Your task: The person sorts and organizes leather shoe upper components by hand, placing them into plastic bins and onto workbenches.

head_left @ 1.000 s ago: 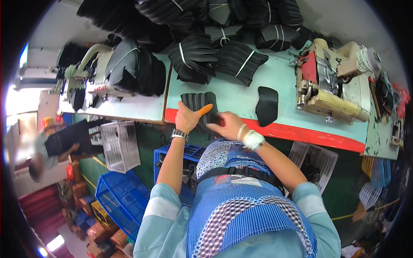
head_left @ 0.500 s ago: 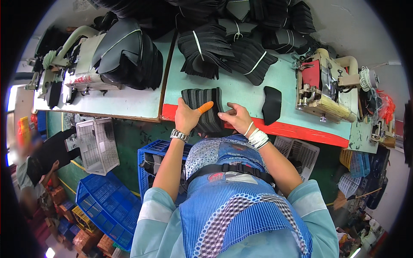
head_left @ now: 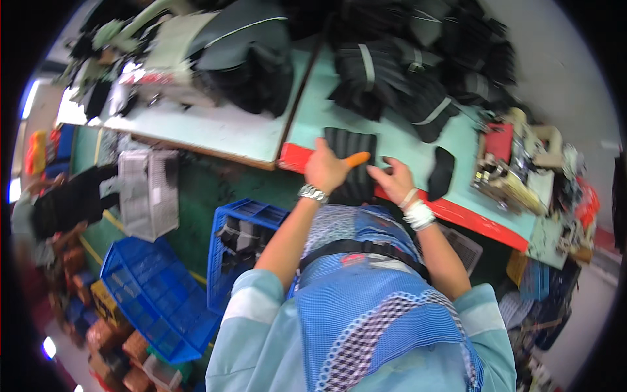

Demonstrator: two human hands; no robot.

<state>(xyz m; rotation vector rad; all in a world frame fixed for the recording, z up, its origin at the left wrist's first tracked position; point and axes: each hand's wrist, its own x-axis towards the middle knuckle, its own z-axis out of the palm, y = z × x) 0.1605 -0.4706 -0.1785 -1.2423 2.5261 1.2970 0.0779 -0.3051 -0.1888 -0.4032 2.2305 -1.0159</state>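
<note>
A stack of dark, layered cut pieces [head_left: 358, 186] lies at the table's red front edge, partly over it. My left hand [head_left: 326, 168], with an orange cover on its thumb and a metal watch at the wrist, grips the stack's left side, thumb across the top. At the stack's right edge is my right hand [head_left: 396, 183], thumb and forefinger apart, with white bands round its wrist. Whether it touches the stack I cannot tell. One loose black cut piece [head_left: 441, 172] rests on the table further right.
Tied bundles of black pieces [head_left: 369, 81] crowd the back of the table [head_left: 313, 124]. A machine [head_left: 513, 163] stands at the right, another [head_left: 166, 72] at the far left. Blue crates [head_left: 160, 300] and a white crate [head_left: 149, 196] sit on the floor. Another person [head_left: 39, 222] is at the left.
My view has turned, so the table and both hands appear further right, with blur. The stack's grey stripes show less now. Both hands remain at the stack.
</note>
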